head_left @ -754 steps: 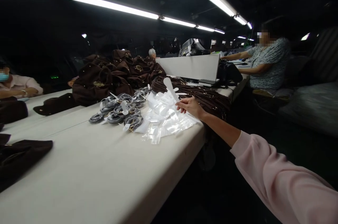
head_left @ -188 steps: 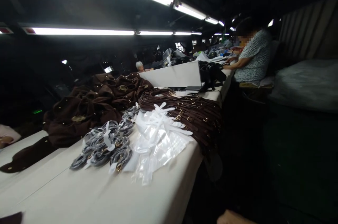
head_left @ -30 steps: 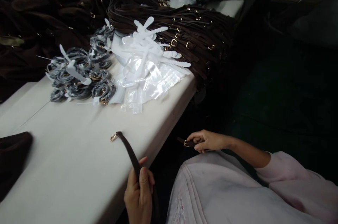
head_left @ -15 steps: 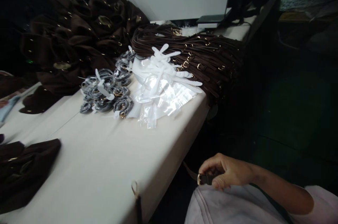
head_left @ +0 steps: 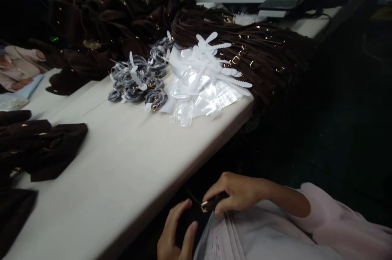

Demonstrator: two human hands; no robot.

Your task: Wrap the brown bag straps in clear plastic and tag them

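My right hand [head_left: 235, 191] is closed around a dark brown strap [head_left: 217, 201], close against my clothing at the bottom of the view. A gold buckle [head_left: 203, 207] sticks out past its fingertips. Left of the buckle is my left hand [head_left: 177, 233], thumb and fingers spread apart with nothing between them. Its fingertips are close to the buckle but do not appear to touch it. The rest of the strap is lost in the dark below the table edge.
On the pale table [head_left: 137, 162] lie coiled straps in clear wrap [head_left: 137, 80], plastic bags [head_left: 202, 92] with white ties [head_left: 211, 57], and many brown buckled straps [head_left: 257, 47]. Brown bags [head_left: 116, 19] are heaped behind, more [head_left: 52, 145] lie left. Another person's sleeve [head_left: 21, 63] shows far left.
My left hand has come into view beside the buckle. My right hand, still holding the strap, has shifted left in the picture. The camera has turned, moving the table items right and up.
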